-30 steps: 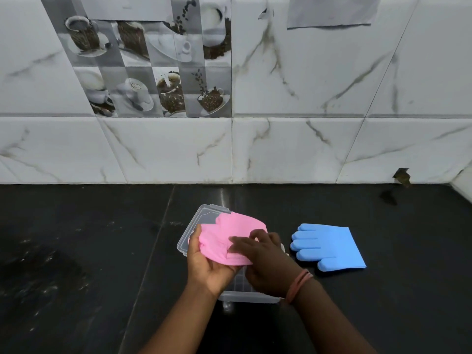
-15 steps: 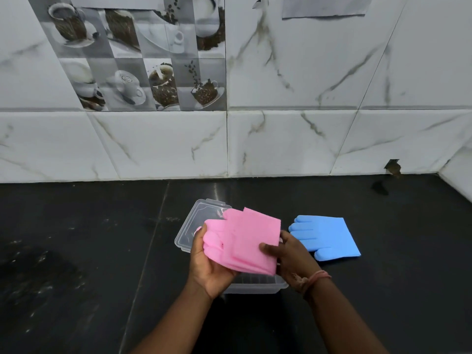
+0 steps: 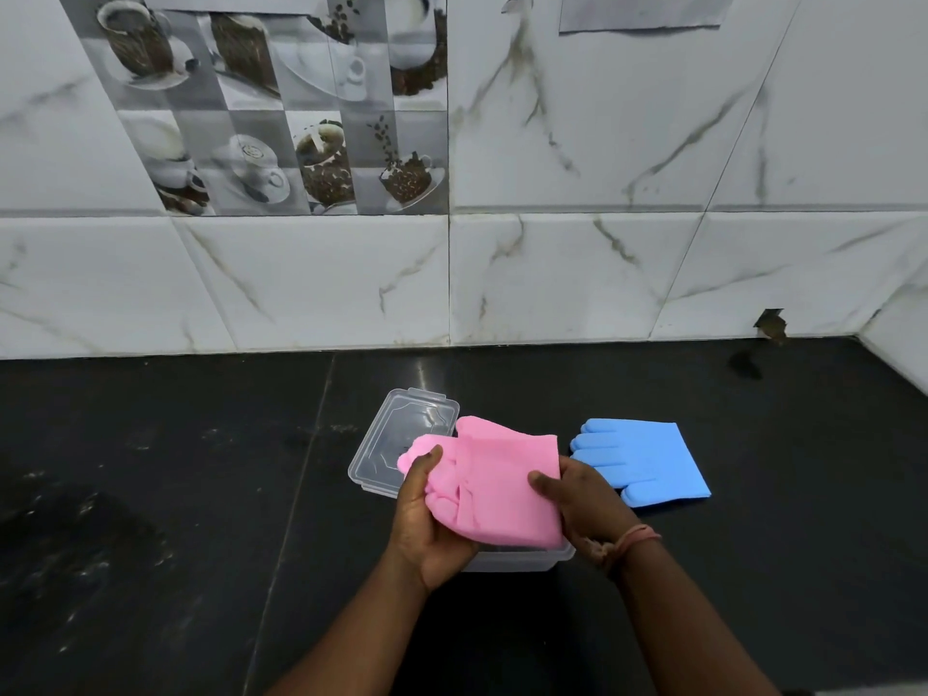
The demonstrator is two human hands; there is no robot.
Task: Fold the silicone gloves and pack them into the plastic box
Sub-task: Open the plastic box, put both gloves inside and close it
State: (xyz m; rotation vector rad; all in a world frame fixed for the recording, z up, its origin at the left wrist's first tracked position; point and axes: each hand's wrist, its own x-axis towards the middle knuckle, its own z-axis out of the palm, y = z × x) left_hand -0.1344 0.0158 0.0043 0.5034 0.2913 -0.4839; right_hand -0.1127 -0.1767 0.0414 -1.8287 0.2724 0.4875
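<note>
Item: pink silicone glove (image 3: 494,487), part-folded. I am holding it in both hands above the plastic box (image 3: 522,559), which is sitting on the dark surface (image 3: 150,494) close to me and is mostly hidden under the glove.

Left hand (image 3: 427,514): I am cupping the glove's finger end, thumb curled over the top, fingers wrapped beneath.

Right hand (image 3: 585,504): I am pinching the cuff-side edge, thumb on top, the other fingers tucked behind the fold.

Item: blue silicone glove (image 3: 645,459), lying flat and unfolded on the surface just right of the box, untouched.

Item: clear lid (image 3: 401,434), lying off the box on its far left side.

Handling note, my judgement: I am mid-fold, so I am wanting the cuff half squared over the finger half, edges matched, and the crease pressed flat before lowering. Silicone tends to spring open, so I am keeping both grips until the bundle is seated against the box walls, leaving room for the blue one.

Markings: I am seeing no brand or label on the gloves, box or lid. A paper sheet (image 3: 638,12) on the tiled wall is showing no legible writing.
</note>
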